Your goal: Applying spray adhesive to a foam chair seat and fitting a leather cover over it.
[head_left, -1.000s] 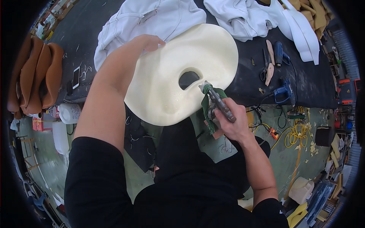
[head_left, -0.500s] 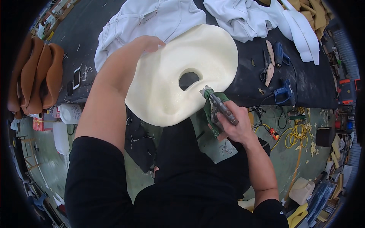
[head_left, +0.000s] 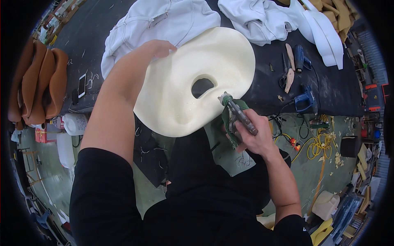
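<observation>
Comparing with half a second ago: almost nothing has shifted; the foam pad sits at the same tilt over the table edge, the left hand keeps its place on the pad's far left rim, and the right hand with the spray gun has stayed just below the hole.
Foam pad: a cream foam pad (head_left: pixel 180 88) lies partly on the black table (head_left: pixel 324 88), its near lobe hanging out past the table edge toward the person.
Long axis of the pad: runs from lower left to upper right, the broad rounded end pointing up and right toward the white covers.
Hole: an oval hole (head_left: pixel 202 87) sits right of the pad's middle, showing dark through it.
Left hand: the left hand (head_left: pixel 158 48) rests on the pad's upper left rim, fingers curled over the edge and gripping it.
Right hand: the right hand (head_left: pixel 251 136) is wrapped tight around the spray gun (head_left: pixel 238 115), fingers closed on its handle.
Spray gun direction: its nozzle points up and left, the tip touching or just beside the pad's rim below the hole; which, I cannot tell.
Nearby: white covers (head_left: pixel 156 24), scissors (head_left: pixel 284 76), a blue power tool (head_left: pixel 304 100), a phone (head_left: pixel 82 85).
</observation>
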A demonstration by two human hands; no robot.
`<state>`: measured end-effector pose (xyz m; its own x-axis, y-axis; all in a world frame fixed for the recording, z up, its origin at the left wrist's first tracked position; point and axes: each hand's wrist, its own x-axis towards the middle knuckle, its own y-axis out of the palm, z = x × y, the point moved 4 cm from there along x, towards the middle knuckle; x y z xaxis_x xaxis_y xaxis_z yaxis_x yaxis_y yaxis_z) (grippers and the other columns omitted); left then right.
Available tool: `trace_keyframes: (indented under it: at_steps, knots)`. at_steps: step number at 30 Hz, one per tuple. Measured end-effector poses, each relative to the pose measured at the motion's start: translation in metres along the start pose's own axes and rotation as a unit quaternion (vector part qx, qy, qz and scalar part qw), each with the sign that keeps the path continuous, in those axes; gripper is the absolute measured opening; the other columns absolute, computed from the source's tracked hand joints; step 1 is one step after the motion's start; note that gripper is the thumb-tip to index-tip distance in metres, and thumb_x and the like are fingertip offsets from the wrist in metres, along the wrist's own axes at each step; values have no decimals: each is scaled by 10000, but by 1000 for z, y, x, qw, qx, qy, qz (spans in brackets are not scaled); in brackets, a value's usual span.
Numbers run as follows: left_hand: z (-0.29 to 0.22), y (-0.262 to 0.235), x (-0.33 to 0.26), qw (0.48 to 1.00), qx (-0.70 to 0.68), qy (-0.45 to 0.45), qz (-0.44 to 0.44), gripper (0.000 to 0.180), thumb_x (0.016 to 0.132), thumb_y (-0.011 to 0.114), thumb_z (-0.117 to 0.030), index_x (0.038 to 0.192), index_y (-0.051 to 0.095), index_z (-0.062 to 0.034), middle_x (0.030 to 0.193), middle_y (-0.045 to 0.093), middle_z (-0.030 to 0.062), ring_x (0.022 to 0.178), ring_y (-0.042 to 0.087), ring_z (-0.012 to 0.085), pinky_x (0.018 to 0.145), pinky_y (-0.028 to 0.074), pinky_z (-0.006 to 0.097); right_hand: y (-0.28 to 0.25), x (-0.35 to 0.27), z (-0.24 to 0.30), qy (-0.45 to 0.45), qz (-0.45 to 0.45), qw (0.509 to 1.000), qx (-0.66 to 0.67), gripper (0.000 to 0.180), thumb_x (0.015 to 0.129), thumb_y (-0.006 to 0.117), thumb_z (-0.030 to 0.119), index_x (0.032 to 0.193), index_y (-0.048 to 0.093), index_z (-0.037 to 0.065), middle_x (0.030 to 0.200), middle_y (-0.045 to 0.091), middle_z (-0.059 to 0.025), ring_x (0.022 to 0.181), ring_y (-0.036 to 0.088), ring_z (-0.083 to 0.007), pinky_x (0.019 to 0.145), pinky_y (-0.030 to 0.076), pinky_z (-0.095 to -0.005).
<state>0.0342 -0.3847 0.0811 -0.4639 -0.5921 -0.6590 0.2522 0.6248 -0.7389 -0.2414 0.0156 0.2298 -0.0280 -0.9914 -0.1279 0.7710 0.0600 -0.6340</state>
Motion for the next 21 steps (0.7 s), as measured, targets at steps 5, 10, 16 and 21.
trace_keyframes:
  at_steps: [5, 10, 16, 21]
  knots:
    - [-35, -18, -31, 998, -43, -12, -35, 862, 824, 458, 65, 1621, 502, -261, 1130, 713, 187, 901, 693, 265, 754, 560, 410, -5, -2, 2, -47, 52, 998, 3, 137, 905, 725, 98, 1017, 671, 40, 729, 705, -153, 644, 726, -337, 641, 542, -423]
    - [-43, -22, -36, 999, -13, -4, -48, 928, 764, 434, 104, 1616, 510, -256, 1131, 719, 158, 874, 704, 278, 714, 554, 417, 2, -5, 5, -42, 65, 996, 42, 116, 928, 705, 69, 1024, 671, 12, 723, 699, -168, 628, 740, -308, 626, 550, -387]
    - [-38, -15, -25, 999, -39, -6, -30, 950, 762, 430, 110, 1631, 493, -268, 1153, 725, 164, 894, 710, 291, 747, 564, 412, 7, 6, -3, -42, -7, 998, 39, 161, 930, 713, 81, 1060, 680, -8, 767, 714, -180, 702, 742, -329, 661, 548, -394]
    - [-31, -14, -29, 998, -43, -14, -48, 958, 755, 422, 123, 1625, 505, -268, 1156, 733, 166, 896, 715, 298, 754, 561, 415, 3, 7, -5, -23, -63, 997, 24, 168, 935, 718, 94, 1069, 691, -4, 769, 718, -171, 708, 750, -305, 674, 550, -385]
